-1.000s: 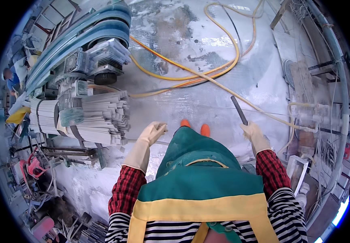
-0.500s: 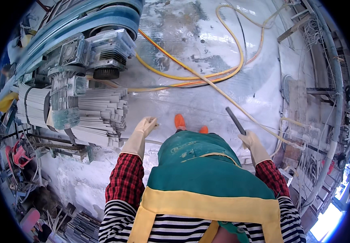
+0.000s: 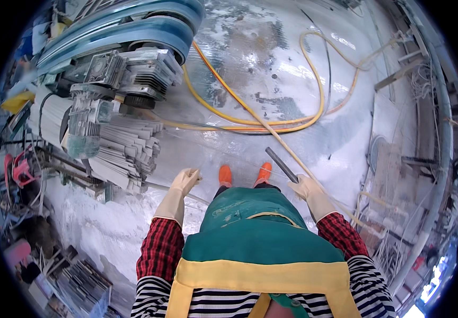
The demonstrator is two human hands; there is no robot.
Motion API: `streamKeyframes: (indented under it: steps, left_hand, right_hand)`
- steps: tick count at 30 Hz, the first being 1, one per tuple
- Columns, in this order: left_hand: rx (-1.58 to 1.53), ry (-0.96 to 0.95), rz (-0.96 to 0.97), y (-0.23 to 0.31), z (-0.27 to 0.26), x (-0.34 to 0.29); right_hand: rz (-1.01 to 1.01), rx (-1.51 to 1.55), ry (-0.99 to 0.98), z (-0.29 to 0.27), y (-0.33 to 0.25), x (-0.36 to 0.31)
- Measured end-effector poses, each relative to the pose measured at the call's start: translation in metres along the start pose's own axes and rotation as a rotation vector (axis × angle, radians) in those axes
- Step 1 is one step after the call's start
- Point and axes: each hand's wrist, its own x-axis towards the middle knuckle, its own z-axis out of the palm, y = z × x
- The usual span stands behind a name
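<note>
My right hand (image 3: 307, 190), in a cream rubber glove, is closed around one end of a dark grey rod (image 3: 280, 163). The rod slants up and to the left, its far end free above the floor. Lower on the left, my left hand (image 3: 184, 182), gloved the same way, has its fingers curled in, and nothing shows in them. It is nearest to a bundle of long pale strips (image 3: 126, 151), apart from their splayed ends. My orange boots (image 3: 225, 175) stand on the wet floor between the two hands, below a green apron (image 3: 261, 238).
A machine with blue curved guards (image 3: 133, 32) and a finned motor (image 3: 152, 82) fills the upper left. A yellow hose (image 3: 321, 79) loops over the whitish wet floor (image 3: 239, 95). Along the right run a pipe (image 3: 443, 132) and boards. Stacked slats (image 3: 83, 283) lie lower left.
The rod and my right hand have swung left, toward my middle. My feet now stand side by side, both boots in full view. My left hand stays curled, slightly lower in view.
</note>
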Motion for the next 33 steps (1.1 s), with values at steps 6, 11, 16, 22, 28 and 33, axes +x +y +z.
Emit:
streamKeyframes:
  steps: [6,11,16,22,28,33]
  left_hand:
    - [-0.024,0.059,-0.098,0.002,0.015,-0.001]
    - [0.245,0.041,-0.124,0.065,0.029,0.031]
    - [0.231,-0.007,0.291,0.211,0.071,0.041]
    - [0.289,-0.087,0.351,0.283,0.087,0.073]
    - [0.392,-0.021,0.151,0.309,0.069,0.124]
    - [0.609,-0.058,0.060,0.304,0.048,0.225]
  right_hand:
    - [-0.068,-0.086,0.096,-0.014,0.100,0.072]
    - [0.034,0.332,0.124,-0.041,0.178,0.068]
    - [0.297,0.716,0.182,-0.035,0.222,0.057]
    - [0.274,0.820,0.131,-0.029,0.234,0.066]
    - [0.317,0.889,0.094,-0.046,0.202,0.064]
    - [0.357,0.959,0.035,-0.074,0.188,0.075]
